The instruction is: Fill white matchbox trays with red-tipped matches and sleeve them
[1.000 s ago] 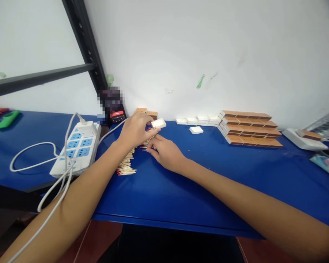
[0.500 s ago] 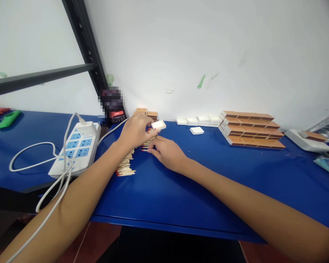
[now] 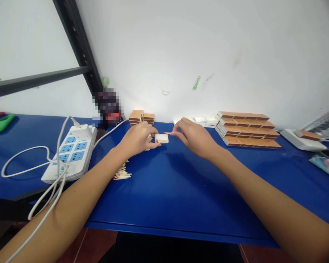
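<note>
So the left hand (image 3: 138, 138) has its fingers curled, pinching the left end of a little white tray (image 3: 162, 138), which sits flat on the blue table (image 3: 164, 190) a bit above the middle of the view. The right hand (image 3: 193, 137) is at about 3 o'clock from the tray, thumb and forefinger closed on a red-tipped match (image 3: 167, 133) held just over the tray's back right corner. I can't tell if it's touching the rim. A loose pile of matches (image 3: 122, 171) trails off at 7 o'clock from the tray, partly hidden under the left wrist. Further out at 9 o'clock is a white power strip (image 3: 68, 151), near the table's left edge, with its cable (image 3: 22, 164) looping off the front there. At 11 o'clock a few small brown boxes (image 3: 141, 117) sit against the wall (image 3: 181, 54), and at 2 o'clock a long stack of brown sleeves (image 3: 246, 129) is also hard against the wall, just past the right hand. So it's tight at 12 o'clock, with only a narrow strip between tray and wall. The open room is all from 4 to 6 o'clock, a wide bare stretch of blue running to the table's front edge (image 3: 167, 230), crossed only by the two forearms.
</note>
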`<state>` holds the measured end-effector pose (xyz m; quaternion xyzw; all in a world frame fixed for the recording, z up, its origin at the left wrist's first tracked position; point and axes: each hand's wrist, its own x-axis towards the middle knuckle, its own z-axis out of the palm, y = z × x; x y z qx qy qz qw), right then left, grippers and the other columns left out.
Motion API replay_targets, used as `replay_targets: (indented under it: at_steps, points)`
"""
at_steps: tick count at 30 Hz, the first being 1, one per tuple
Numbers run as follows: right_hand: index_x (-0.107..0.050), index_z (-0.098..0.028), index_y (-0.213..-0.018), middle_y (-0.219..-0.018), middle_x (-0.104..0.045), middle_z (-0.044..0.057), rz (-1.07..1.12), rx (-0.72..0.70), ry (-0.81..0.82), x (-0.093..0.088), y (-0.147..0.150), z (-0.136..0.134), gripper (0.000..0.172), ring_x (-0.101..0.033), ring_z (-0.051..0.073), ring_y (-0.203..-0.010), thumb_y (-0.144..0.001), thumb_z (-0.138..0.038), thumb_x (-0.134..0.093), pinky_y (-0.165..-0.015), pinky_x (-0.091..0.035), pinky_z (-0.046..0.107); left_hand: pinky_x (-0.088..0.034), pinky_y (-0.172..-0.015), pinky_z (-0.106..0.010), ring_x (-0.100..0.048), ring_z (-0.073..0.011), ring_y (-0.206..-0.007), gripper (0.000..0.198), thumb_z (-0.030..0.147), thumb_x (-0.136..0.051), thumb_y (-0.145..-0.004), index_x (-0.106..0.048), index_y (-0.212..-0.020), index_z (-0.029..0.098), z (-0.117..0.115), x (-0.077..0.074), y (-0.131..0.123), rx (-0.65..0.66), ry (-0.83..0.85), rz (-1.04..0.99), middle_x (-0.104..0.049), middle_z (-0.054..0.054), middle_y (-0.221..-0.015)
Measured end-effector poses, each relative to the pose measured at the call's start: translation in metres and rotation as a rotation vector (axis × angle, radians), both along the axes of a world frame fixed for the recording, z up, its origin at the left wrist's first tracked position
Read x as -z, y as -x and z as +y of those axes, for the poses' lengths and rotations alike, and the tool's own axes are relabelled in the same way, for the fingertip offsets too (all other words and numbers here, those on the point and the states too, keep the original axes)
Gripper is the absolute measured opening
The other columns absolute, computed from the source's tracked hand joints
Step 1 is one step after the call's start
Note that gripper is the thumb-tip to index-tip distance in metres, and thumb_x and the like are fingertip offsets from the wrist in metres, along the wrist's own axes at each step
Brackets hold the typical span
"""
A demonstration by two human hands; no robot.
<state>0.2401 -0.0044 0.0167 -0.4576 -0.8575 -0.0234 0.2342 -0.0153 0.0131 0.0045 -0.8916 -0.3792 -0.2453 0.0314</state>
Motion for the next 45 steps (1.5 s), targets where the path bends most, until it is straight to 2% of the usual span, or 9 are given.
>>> replay_targets:
  at_steps: [5,13,20,28,34,36,39,42,45]
  points:
    - [-0.065,-0.017,-0.106,-0.106,-0.066,0.009,-0.049,-0.007,0.034,0.01,0.013,-0.003,0.013,-0.059,0.022,-0.086,-0.106,-0.027,-0.057,-0.069,-0.035,0.032,-0.046,-0.076,-0.032,-0.065,-0.0221,-0.089,0.029,0.039,-0.086,-0.084,-0.076,-0.104,0.019,-0.002,0.002,-0.004,0.08,-0.021,-0.075,-0.073,-0.005,-0.093]
    - [-0.065,-0.018,-0.1,-0.096,-0.063,0.006,0.1,-0.053,0.04,0.012,0.01,0.001,0.009,-0.053,0.018,-0.077,-0.104,-0.024,-0.059,-0.07,-0.035,0.031,-0.045,-0.073,-0.033,-0.064,-0.0218,-0.086,0.028,0.04,-0.087,-0.084,-0.077,-0.1,0.019,-0.004,-0.003,-0.007,0.069,0.001,-0.122,-0.074,-0.004,-0.089]
    - [-0.066,-0.018,-0.1,-0.094,-0.061,0.005,0.096,-0.14,0.028,0.016,0.009,0.0,0.014,-0.052,0.017,-0.076,-0.104,-0.028,-0.059,-0.07,-0.035,0.029,-0.046,-0.074,-0.032,-0.066,-0.0221,-0.085,0.03,0.042,-0.088,-0.083,-0.076,-0.097,0.018,-0.002,-0.001,-0.007,0.087,0.033,-0.138,-0.076,-0.004,-0.088]
    - [-0.066,-0.017,-0.097,-0.085,-0.06,0.002,0.001,-0.129,0.225,0.016,0.009,0.0,0.012,-0.049,0.016,-0.07,-0.103,-0.026,-0.06,-0.068,-0.033,0.029,-0.046,-0.072,-0.031,-0.068,-0.0208,-0.083,0.03,0.039,-0.091,-0.079,-0.078,-0.097,0.02,-0.004,-0.004,-0.009,0.095,0.122,-0.16,-0.077,-0.003,-0.089]
    - [-0.063,-0.019,-0.096,-0.086,-0.06,0.002,0.135,-0.146,0.081,0.018,0.011,0.001,0.01,-0.05,0.016,-0.073,-0.102,-0.026,-0.062,-0.068,-0.034,0.029,-0.047,-0.073,-0.031,-0.068,-0.0203,-0.082,0.031,0.042,-0.09,-0.079,-0.077,-0.097,0.02,-0.004,-0.005,-0.01,0.123,0.127,-0.18,-0.078,-0.002,-0.088]
    - [-0.063,-0.019,-0.094,-0.085,-0.058,0.002,0.206,-0.119,-0.018,0.017,0.013,-0.002,0.012,-0.048,0.016,-0.071,-0.103,-0.027,-0.061,-0.067,-0.033,0.029,-0.047,-0.074,-0.032,-0.069,-0.0218,-0.085,0.031,0.041,-0.09,-0.08,-0.077,-0.099,0.02,-0.003,-0.006,-0.008,0.075,0.087,-0.174,-0.078,-0.003,-0.091]
    - [-0.062,-0.019,-0.09,-0.08,-0.055,0.001,0.327,-0.09,-0.121,0.02,0.025,-0.01,0.016,-0.048,0.015,-0.07,-0.103,-0.028,-0.062,-0.067,-0.033,0.03,-0.046,-0.074,-0.034,-0.067,-0.024,-0.088,0.026,0.038,-0.088,-0.083,-0.076,-0.094,0.019,-0.001,-0.008,-0.003,-0.078,-0.046,-0.143,-0.077,-0.004,-0.09]
    - [-0.065,-0.02,-0.087,-0.079,-0.054,0.0,0.381,-0.111,-0.009,0.031,0.045,-0.018,0.014,-0.049,0.014,-0.07,-0.099,-0.027,-0.067,-0.066,-0.035,0.029,-0.045,-0.075,-0.036,-0.065,-0.0248,-0.089,0.022,0.036,-0.086,-0.086,-0.073,-0.089,0.019,0.001,-0.009,0.001,-0.212,-0.15,-0.144,-0.074,-0.005,-0.087]
    - [-0.071,-0.02,-0.093,-0.085,-0.057,0.001,0.342,-0.184,0.138,0.044,0.064,-0.022,0.003,-0.053,0.016,-0.077,-0.095,-0.018,-0.071,-0.072,-0.04,0.029,-0.045,-0.076,-0.036,-0.064,-0.0249,-0.088,0.023,0.036,-0.086,-0.086,-0.071,-0.092,0.019,0.001,-0.01,0.003,-0.276,-0.189,-0.177,-0.075,-0.004,-0.087]
